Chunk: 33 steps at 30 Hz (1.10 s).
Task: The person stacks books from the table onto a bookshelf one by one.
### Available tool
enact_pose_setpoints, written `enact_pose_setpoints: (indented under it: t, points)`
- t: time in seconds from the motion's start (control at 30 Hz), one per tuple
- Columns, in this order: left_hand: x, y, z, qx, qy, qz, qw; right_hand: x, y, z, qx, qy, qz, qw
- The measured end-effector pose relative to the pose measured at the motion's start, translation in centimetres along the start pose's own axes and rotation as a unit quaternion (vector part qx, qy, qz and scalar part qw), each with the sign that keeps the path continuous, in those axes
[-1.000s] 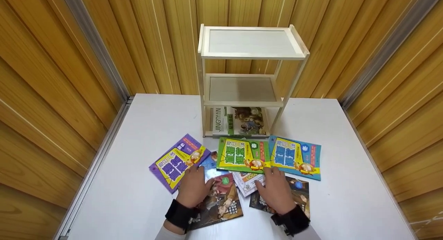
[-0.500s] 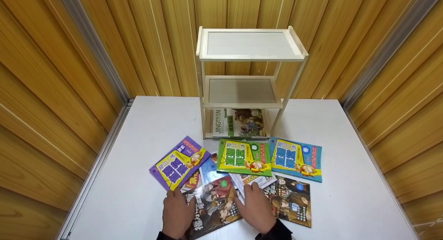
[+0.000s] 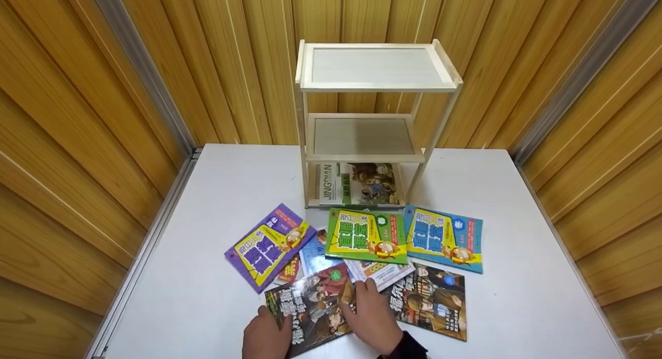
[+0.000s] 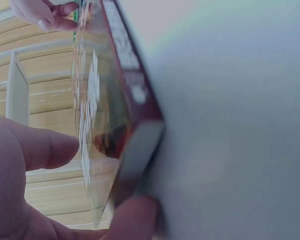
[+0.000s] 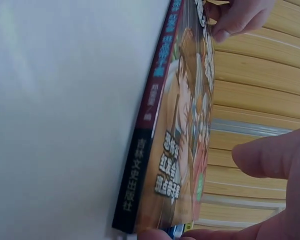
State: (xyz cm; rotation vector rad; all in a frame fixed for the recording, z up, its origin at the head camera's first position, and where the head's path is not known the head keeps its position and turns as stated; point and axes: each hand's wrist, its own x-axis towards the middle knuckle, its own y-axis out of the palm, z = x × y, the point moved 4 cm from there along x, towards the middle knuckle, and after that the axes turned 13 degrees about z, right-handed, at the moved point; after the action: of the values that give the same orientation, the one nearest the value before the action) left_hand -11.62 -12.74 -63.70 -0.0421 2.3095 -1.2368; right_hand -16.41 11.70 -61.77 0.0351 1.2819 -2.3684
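A comic-style book with a dark illustrated cover lies flat and slanted at the front of the table. My left hand is at its left edge, thumb toward the cover. At the right edge is my right hand, its fingers close to the far corner. In the right wrist view the right thumb stands apart from the cover, while fingertips show at the book's end. The left wrist view is blurred; there a fingertip is right at the spine's corner and the left thumb is over the cover.
Around it lie a purple book, green book, blue book, white book and second dark book, some overlapping. Behind stands a pale wooden shelf; its bottom tier bears a book. Wood-patterned walls enclose the white table.
Both hands have come toward the front edge, off the middle of the pile and to the two sides of the front dark book. More of the white and red books shows.
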Motion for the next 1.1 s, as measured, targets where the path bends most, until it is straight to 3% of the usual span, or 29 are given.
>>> enact_pose_setpoints:
  t: [0.27, 0.43, 0.57, 0.7, 0.83, 0.97, 1.1]
  points:
    - [-0.7, 0.1, -0.1, 0.008, -0.002, 0.005, 1.0000, -0.2, 0.5, 0.0, -0.010, 0.025, 0.008, 0.9996]
    - [-0.9, 0.3, -0.3, -0.002, -0.006, 0.007, 1.0000, -0.2, 0.6, 0.3, -0.015, 0.019, 0.012, 0.9996]
    - [-0.9, 0.5, -0.7, -0.007, 0.003, -0.015, 0.9999, -0.2, 0.7, 0.4, -0.023, 0.010, 0.000, 0.9997]
    - [-0.8, 0.7, -1.0, 0.018, 0.015, -0.044, 0.9987, -0.2, 0.9, 0.4, -0.037, -0.002, -0.026, 0.9990]
    - [-0.8, 0.7, -1.0, 0.040, 0.006, -0.057, 0.9976, -0.2, 1.1, 0.6, -0.037, -0.004, -0.042, 0.9984]
    - [-1.0, 0.7, -1.0, 0.052, -0.002, -0.068, 0.9963, -0.2, 1.1, 0.5, -0.011, 0.001, -0.044, 0.9989]
    - [-1.0, 0.1, -1.2, 0.025, 0.002, -0.072, 0.9971, -0.2, 1.0, 0.4, 0.026, 0.005, -0.048, 0.9985]
